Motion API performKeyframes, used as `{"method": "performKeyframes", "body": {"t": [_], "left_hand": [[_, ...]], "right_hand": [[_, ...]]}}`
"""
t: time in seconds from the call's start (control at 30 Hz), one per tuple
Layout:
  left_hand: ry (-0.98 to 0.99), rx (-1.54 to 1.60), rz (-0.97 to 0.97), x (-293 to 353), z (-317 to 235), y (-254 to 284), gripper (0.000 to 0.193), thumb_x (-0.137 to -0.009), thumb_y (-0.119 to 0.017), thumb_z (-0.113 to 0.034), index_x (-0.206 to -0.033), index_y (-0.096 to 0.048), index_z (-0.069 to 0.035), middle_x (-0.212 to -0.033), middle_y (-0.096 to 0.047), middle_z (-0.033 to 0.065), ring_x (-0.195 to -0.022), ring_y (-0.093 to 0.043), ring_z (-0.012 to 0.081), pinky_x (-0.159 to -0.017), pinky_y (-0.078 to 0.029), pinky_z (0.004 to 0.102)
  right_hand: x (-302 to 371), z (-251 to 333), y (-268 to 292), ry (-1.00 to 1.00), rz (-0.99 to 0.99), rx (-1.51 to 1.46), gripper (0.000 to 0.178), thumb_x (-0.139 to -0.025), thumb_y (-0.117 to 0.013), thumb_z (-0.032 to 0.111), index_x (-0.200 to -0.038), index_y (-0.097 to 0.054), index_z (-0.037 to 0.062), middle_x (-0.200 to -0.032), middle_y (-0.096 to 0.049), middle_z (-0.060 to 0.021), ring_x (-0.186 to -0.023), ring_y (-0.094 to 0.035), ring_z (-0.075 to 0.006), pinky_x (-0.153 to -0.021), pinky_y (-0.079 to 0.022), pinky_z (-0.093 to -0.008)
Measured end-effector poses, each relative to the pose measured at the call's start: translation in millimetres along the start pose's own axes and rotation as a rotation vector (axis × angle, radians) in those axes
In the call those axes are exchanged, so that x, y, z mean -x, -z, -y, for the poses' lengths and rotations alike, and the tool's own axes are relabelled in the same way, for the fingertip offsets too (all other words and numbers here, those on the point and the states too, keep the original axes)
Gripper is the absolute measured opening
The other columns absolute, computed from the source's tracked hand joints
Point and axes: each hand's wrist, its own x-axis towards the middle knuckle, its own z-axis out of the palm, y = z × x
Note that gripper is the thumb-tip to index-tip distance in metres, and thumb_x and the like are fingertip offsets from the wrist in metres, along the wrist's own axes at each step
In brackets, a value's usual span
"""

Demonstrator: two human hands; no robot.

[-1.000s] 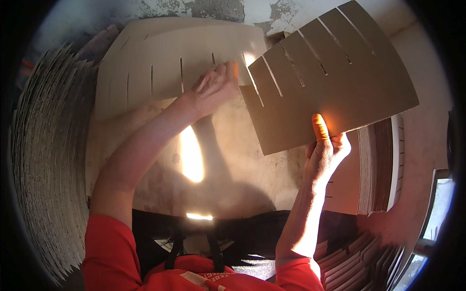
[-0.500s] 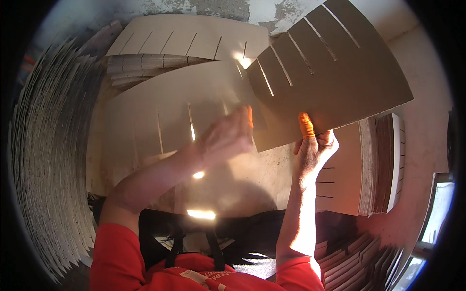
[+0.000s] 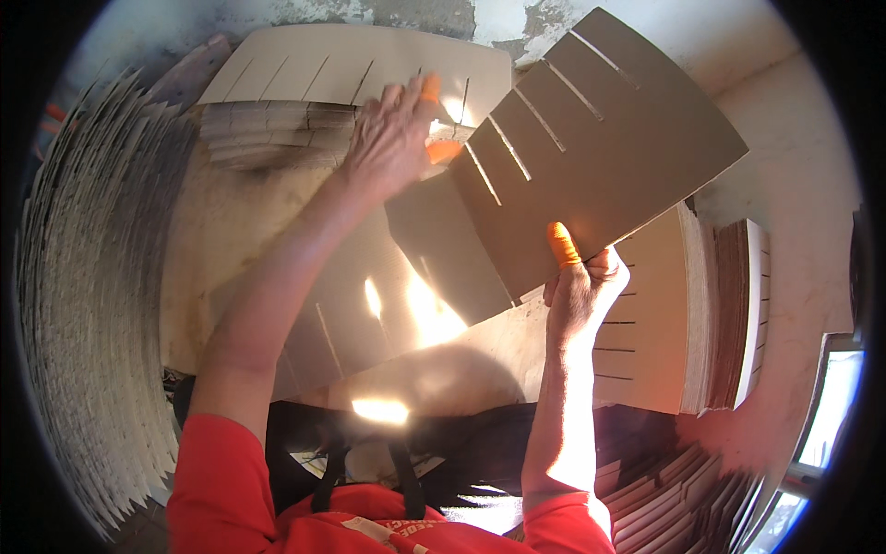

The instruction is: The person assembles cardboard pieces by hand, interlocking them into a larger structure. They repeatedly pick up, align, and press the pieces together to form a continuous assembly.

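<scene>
Cardboard sheet [image 3: 609,138], right hand [image 3: 588,284] at edge

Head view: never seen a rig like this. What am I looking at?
No machine: these are a person's own hands, orange covers on some digits. A fisheye camera worn on the head looks down, so straight edges bend. The right hand grips a slotted cardboard sheet, held up. The left hand, fingers spread, is by the back stack; contact is unclear. A second slotted sheet is at or just above the table. More sheets form a left stack and a right stack.
</scene>
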Motion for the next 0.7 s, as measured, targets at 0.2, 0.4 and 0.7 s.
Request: {"method": "performKeyframes", "body": {"t": [0.2, 0.4, 0.7], "left_hand": [[-0.184, -0.297, 0.264, -19.9, 51.3, -56.1, 0.023, -0.083, -0.062, -0.009, -0.101, -0.059, 0.005, -0.098, -0.063, 0.0185, -0.098, -0.059, 0.0311, -0.081, -0.051, 0.0425], [-0.088, -0.127, 0.296, -28.7, 51.4, -41.8, 0.005, -0.076, -0.061, -0.002, -0.077, -0.058, 0.002, -0.083, -0.061, 0.0193, -0.089, -0.062, 0.0333, -0.077, -0.054, 0.0419], [-0.317, -0.261, 0.17, -33.5, 41.7, -19.7, 0.012, -0.072, -0.06, 0.009, -0.084, -0.06, 0.008, -0.079, -0.055, 0.0174, -0.084, -0.063, 0.0301, -0.069, -0.058, 0.0371]], "right_hand": [[2.3, -3.6, -6.9, 0.029, 0.023, -0.031, 0.004, -0.088, -0.071, 0.005, -0.086, -0.067, 0.0035, -0.062, -0.056, 0.0028, -0.037, -0.033, -0.0003, -0.034, -0.021, -0.0193], [3.4, -3.5, -10.0, 0.05, 0.006, -0.034, 0.006, -0.088, -0.072, 0.006, -0.086, -0.067, 0.0031, -0.061, -0.056, 0.0027, -0.037, -0.033, -0.0003, -0.034, -0.021, -0.0198], [6.2, 8.4, -10.5, 0.011, -0.006, -0.149, 0.005, -0.09, -0.07, 0.006, -0.089, -0.068, 0.0018, -0.058, -0.058, 0.0001, -0.035, -0.034, -0.0011, -0.034, -0.021, -0.0193]]}}
